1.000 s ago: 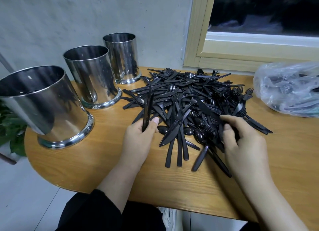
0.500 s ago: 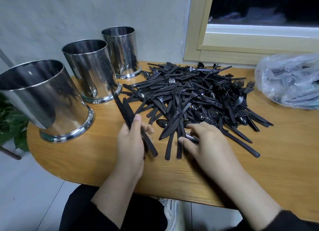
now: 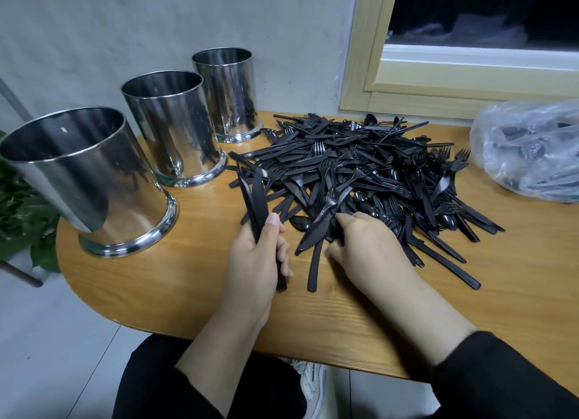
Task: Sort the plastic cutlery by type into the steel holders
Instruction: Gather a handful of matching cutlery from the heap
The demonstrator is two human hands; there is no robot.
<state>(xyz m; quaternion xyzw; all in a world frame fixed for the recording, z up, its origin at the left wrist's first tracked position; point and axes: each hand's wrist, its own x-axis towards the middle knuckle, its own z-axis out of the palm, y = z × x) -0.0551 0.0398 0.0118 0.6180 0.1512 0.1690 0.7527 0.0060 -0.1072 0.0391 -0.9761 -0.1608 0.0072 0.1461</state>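
Note:
A big heap of black plastic cutlery (image 3: 369, 174) covers the middle of the wooden table (image 3: 175, 281): knives, forks and spoons mixed. My left hand (image 3: 257, 262) grips a small bundle of black knives (image 3: 255, 199), blades pointing up and away. My right hand (image 3: 366, 249) lies at the near edge of the heap, fingers curled into it at a knife (image 3: 316, 230). Three steel holders stand in a row on the left: near (image 3: 84, 180), middle (image 3: 175, 130), far (image 3: 227, 93).
A clear plastic bag (image 3: 532, 149) with more black cutlery lies at the table's right end under the window frame. A green plant (image 3: 18, 212) sits off the table's left edge. The wall runs right behind the holders.
My left hand has turned the knife bundle more upright. My right hand has shifted slightly left along the heap's near edge, now at a knife.

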